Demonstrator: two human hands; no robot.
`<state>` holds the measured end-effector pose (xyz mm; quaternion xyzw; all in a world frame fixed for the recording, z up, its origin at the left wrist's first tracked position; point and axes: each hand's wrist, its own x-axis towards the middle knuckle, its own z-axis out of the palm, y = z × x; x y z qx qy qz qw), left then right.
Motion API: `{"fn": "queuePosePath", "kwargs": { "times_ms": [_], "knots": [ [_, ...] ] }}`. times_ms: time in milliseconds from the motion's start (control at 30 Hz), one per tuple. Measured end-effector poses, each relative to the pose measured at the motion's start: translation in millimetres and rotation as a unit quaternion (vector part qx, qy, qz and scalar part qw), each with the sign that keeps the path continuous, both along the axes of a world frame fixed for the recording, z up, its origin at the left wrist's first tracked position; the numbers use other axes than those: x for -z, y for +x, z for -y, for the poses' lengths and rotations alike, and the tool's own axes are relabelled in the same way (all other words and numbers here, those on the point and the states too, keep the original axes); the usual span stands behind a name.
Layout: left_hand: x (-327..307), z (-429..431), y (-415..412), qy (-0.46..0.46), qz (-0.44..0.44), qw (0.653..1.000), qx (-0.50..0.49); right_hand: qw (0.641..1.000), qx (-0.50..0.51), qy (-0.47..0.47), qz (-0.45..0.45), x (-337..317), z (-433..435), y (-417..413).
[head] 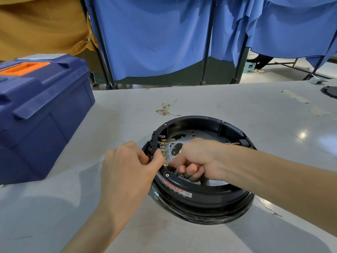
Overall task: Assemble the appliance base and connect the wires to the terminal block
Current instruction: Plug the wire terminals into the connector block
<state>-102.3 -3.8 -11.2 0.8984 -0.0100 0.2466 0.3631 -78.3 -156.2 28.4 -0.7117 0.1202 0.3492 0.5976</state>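
Observation:
The round black appliance base [204, 196] lies open side up on the grey table, with a metal plate inside. On its left inner rim sits the black terminal block [156, 141] with a row of brass tabs and white wires. My left hand [130, 165] grips the left rim at the terminal block, thumb curled over the edge. My right hand [195, 157] reaches in from the right with curled fingers and pinches a brass wire connector [166, 164] at the lowest tab. The fingertips hide the joint itself.
A blue toolbox [40, 110] with an orange handle stands at the left. A small heap of spare wires [165, 109] with brass connectors lies behind the base. Blue curtains [155, 37] on black stands hang beyond the table's far edge. Another black part [330, 91] sits at far right.

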Motion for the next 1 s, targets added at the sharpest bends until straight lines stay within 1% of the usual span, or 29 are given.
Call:
{"fn": "queuePosePath", "kwargs": {
  "times_ms": [200, 400, 600, 800, 900, 1000],
  "knots": [
    [2, 1, 2, 0.020, 0.005, 1.000, 0.002, 0.999, 0.018, -0.021, 0.019, 1, -7, -3],
    [4, 1, 1, 0.034, 0.002, 0.999, 0.010, 0.999, 0.027, -0.043, 0.017, 2, -13, -4],
    [3, 1, 1, 0.019, 0.002, 1.000, 0.025, 0.995, 0.047, -0.074, 0.043, 4, -17, -2],
    [2, 2, 2, 0.005, 0.003, 0.999, 0.041, 0.996, 0.003, -0.082, 0.020, -1, -14, 2],
    [3, 2, 3, 0.005, 0.003, 0.999, 0.038, 0.995, -0.039, -0.088, 0.024, -4, -13, 3],
    [4, 2, 3, 0.012, -0.001, 0.999, 0.032, 0.996, -0.047, -0.075, 0.028, -2, -9, 3]
  ]
}}
